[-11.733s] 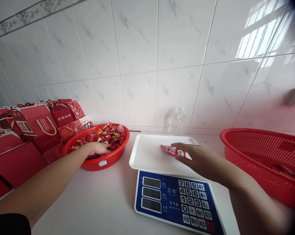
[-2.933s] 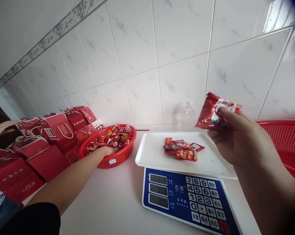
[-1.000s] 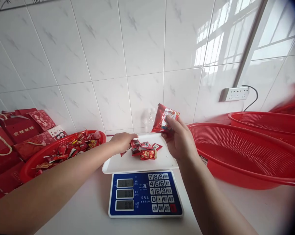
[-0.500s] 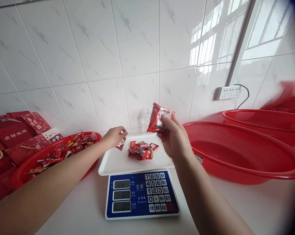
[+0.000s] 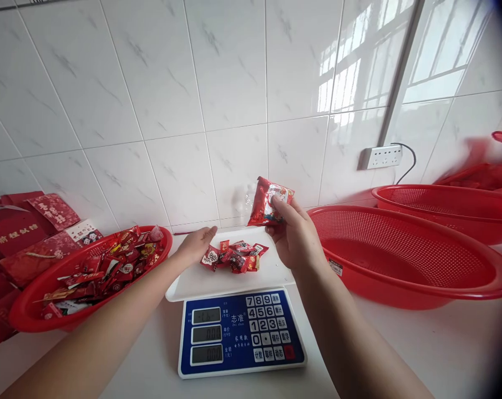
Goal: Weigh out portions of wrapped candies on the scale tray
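Observation:
My right hand is closed on a red and white candy bag, held up above the right back part of the white weighing pan. Over the pan's left side is my left hand, its fingers stretched out with nothing visible in them. Just below those fingers a red wrapped candy lies against a small pile of wrapped candies. The pan belongs to a digital scale with a blue keypad and three displays, which stands in front of me.
On the left, a red basket holds many wrapped candies, beside red gift boxes. A large red perforated basket stands on the right, with another red basket behind it. A power strip is fixed to the tiled wall.
The red candy below my left hand has come down beside the pile, and the left fingers have straightened. My right hand still holds the candy bag. The view has shifted slightly.

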The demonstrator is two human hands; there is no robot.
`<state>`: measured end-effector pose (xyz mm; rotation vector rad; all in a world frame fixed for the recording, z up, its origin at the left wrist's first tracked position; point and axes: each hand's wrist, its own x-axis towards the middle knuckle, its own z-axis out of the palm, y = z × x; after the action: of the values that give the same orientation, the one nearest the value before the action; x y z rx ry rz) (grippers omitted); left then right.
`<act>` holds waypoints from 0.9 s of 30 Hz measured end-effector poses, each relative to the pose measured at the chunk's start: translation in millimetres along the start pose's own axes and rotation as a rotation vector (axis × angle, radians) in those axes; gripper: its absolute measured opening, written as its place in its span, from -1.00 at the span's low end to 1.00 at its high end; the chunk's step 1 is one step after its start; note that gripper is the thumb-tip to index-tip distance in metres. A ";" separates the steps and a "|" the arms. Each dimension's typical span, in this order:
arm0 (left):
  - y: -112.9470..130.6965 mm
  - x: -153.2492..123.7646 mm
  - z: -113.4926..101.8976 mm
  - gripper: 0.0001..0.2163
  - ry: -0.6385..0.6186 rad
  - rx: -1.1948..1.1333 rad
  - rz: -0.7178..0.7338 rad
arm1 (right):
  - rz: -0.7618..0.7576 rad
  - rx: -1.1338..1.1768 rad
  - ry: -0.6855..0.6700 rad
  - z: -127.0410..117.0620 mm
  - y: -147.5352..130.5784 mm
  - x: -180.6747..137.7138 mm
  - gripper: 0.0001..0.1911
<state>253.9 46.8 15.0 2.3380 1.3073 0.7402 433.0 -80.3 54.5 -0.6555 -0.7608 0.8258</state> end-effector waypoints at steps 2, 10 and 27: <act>-1.6 1.0 -6.6 -0.50 0.057 -0.024 -0.005 | 0.007 0.016 0.004 -1.1 0.3 1.6 -0.80; 51.0 -44.9 -15.5 -0.52 0.021 -0.582 0.144 | 0.021 -0.158 -0.226 3.3 8.9 -4.9 -0.77; -17.8 -58.1 -81.1 -0.62 0.488 0.006 -0.146 | -0.046 -1.051 -0.523 -8.5 21.2 -7.4 -0.66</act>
<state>168.0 10.3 54.7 2.1090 1.6513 1.3138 428.0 -77.2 31.2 -1.3618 -1.7157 0.5047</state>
